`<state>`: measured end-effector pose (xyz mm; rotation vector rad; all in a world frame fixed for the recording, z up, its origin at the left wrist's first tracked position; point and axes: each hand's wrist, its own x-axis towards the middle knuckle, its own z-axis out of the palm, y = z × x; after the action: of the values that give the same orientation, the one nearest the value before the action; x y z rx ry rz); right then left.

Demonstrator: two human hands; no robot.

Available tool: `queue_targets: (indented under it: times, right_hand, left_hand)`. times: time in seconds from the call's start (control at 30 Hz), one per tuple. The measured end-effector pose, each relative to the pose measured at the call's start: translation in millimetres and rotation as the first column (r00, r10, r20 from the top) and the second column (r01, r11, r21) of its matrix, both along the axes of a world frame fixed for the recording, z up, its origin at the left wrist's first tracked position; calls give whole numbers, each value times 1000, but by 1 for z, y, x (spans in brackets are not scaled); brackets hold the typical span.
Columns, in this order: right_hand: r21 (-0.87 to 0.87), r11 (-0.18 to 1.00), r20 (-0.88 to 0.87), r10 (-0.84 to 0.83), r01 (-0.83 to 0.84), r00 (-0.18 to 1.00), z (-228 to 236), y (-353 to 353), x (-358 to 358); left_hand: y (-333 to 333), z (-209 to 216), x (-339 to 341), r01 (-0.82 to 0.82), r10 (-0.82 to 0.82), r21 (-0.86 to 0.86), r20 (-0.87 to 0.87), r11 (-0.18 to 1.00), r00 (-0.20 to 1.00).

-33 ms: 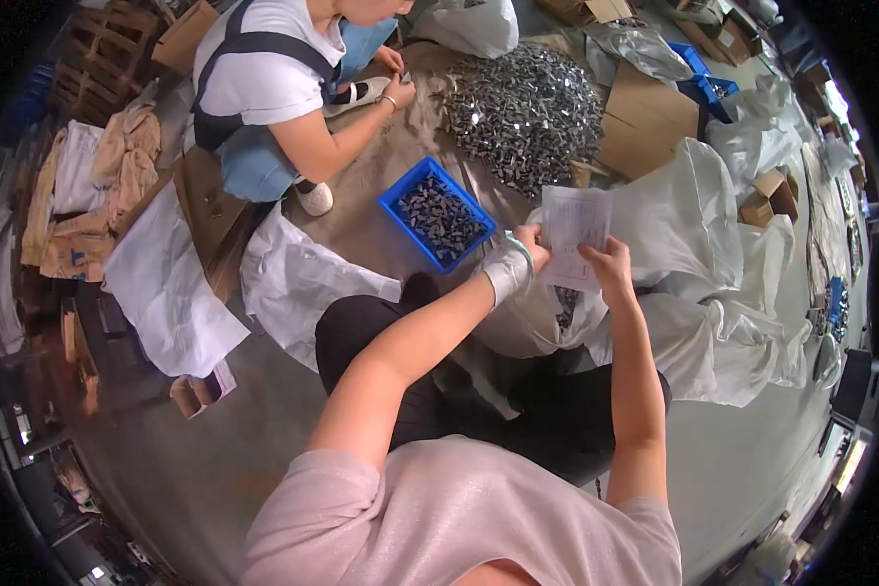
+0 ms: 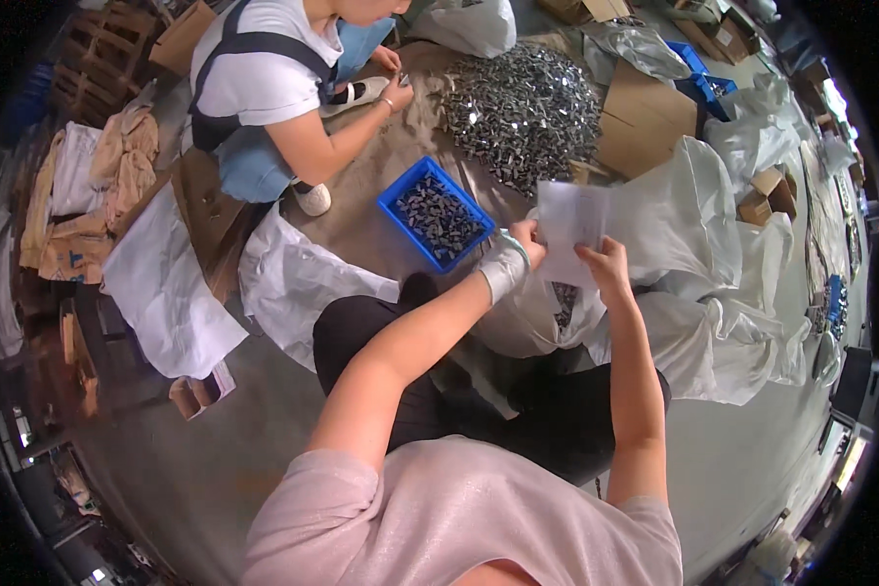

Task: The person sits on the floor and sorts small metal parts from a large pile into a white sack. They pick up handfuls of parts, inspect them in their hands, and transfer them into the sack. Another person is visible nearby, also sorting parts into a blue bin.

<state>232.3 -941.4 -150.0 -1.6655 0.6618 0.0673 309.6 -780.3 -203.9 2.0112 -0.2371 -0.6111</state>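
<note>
Between my two hands is a sheet of white paper (image 2: 570, 220), tilted up, its print faint and washed out. My left hand (image 2: 529, 246), with a white wrap and a greenish band at the wrist, pinches the sheet's left edge. On its lower right, my right hand (image 2: 607, 266) grips it with the thumb on top. Just below the paper, an open white sack (image 2: 518, 330) shows small metal parts (image 2: 563, 305) inside. Left of my left hand stands a blue plastic bin (image 2: 404, 183) holding many small dark metal pieces.
A large heap of shiny metal parts (image 2: 523, 112) lies ahead, beside a cardboard sheet (image 2: 649, 117). A co-worker (image 2: 273, 83) crouches at the far left, hands near a small piece. White sacks (image 2: 689, 225) bunch on the right; a white sheet (image 2: 171, 283) lies left.
The paper has shifted very slightly left and up in my hands, and its print shows more faintly. Both hands keep their hold; the bin and heap stay put.
</note>
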Motion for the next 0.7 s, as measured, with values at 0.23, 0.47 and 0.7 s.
queue_targets:
  times: [0.23,0.47,0.7]
  right_hand:
    - [-685,710,154,-80,164,985,34,-4,-1]
    - [-452,850,249,-169,269,953,49,-25,-3]
    - [-533,831,145,-96,160,985,59,-18,-8]
  left_hand:
    - [2,-12,28,-133,151,-298,38,945,988]
    - [-66,31,-12,515,-836,753,85,410,542]
    - [-72,-55,-13,539,-774,705,23,461,633]
